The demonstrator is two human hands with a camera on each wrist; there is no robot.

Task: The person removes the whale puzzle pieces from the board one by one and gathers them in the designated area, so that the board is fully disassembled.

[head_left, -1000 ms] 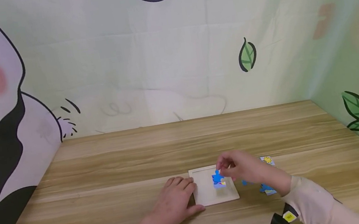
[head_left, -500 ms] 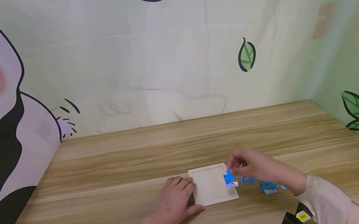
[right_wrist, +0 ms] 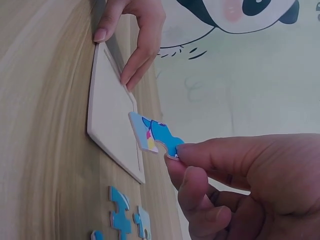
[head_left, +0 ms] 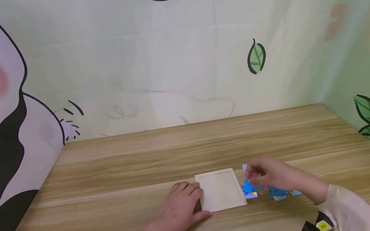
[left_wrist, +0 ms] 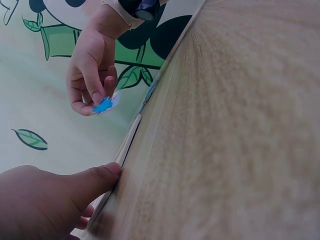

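Observation:
A square pale wooden puzzle tray (head_left: 220, 190) lies flat on the table. My left hand (head_left: 183, 206) holds its left side, fingers on the left edge and thumb (left_wrist: 102, 177) at the near corner. To the right of the tray, my right hand (head_left: 273, 174) pinches a blue jigsaw piece (right_wrist: 157, 135) between thumb and forefinger. Yellow and pink markings show on that piece, which is raised off the table in the right wrist view. Below the right hand lie several loose jigsaw pieces (head_left: 277, 192), partly hidden by it in the head view.
The wooden table (head_left: 141, 157) runs back to a printed wall cloth (head_left: 162, 55) with leaves and a panda. A black wrist camera (head_left: 311, 228) with a yellow label is strapped below the right sleeve.
My right hand has moved right with the jigsaw piece, from over the tray to beyond its right edge. The left hand and tray have stayed put.

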